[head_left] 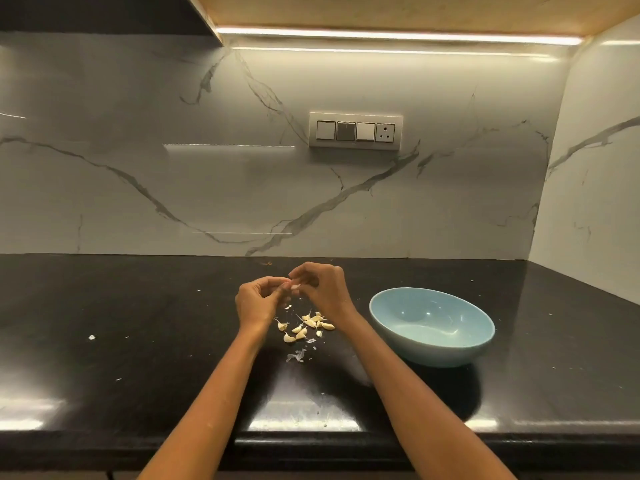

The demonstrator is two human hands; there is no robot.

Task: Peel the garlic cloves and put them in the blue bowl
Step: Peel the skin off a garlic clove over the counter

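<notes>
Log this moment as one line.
stage: peeling | both hands pinch one clove | pile on counter | blue bowl empty

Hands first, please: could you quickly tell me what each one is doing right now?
Left hand: fingers curled, pinching the garlic clove.
Right hand: fingers curled, pinching the same clove from the other side.

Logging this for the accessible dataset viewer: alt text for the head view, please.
Two bare hands, left hand and right hand, pinch one garlic clove between them above a black countertop. Below them lies a small pile of garlic cloves with scraps of skin; an empty blue bowl sits to their right, before a marble backsplash.
</notes>
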